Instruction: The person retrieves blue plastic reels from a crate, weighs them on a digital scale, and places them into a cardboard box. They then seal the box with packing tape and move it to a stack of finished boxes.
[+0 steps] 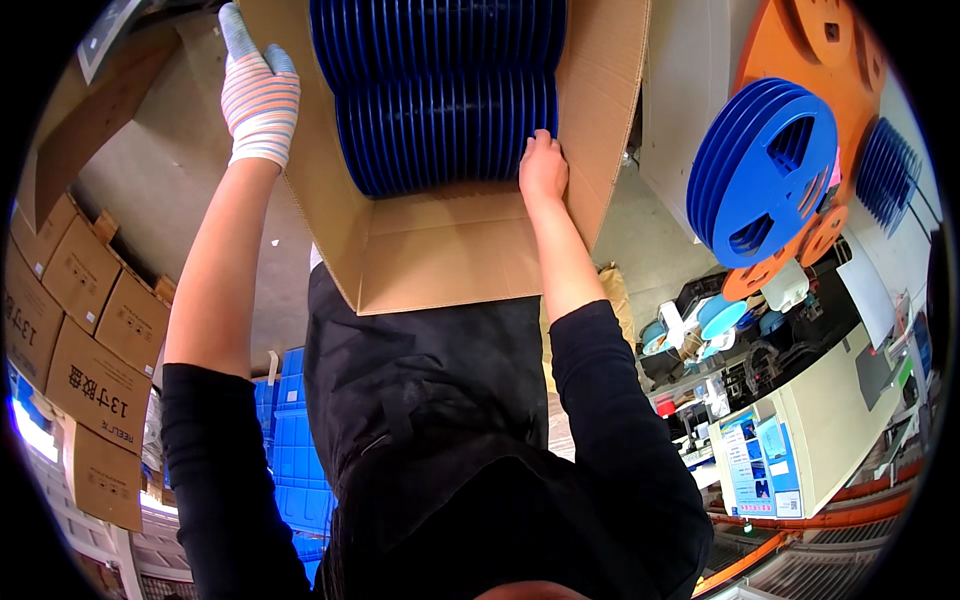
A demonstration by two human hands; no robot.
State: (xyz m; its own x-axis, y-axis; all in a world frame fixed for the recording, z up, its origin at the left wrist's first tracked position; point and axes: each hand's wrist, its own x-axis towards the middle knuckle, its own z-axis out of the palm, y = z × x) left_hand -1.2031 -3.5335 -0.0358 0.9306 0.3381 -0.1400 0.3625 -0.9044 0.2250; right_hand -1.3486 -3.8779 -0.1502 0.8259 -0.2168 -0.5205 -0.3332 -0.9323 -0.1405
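Filling cardboard box (440, 250): ribbed blue reels (440, 110).

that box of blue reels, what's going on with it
A person is working at an open cardboard box packed with rows of blue reels. The bare right hand is inside, fingers on the reels' edge at the box wall. The gloved left hand rests on the outside of the box. More blue reels stand apart to the right.

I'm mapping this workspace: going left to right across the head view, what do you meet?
Stacked brown cartons → gloved left hand → open cardboard box of blue reels → bare right hand → blue reels on a stand.
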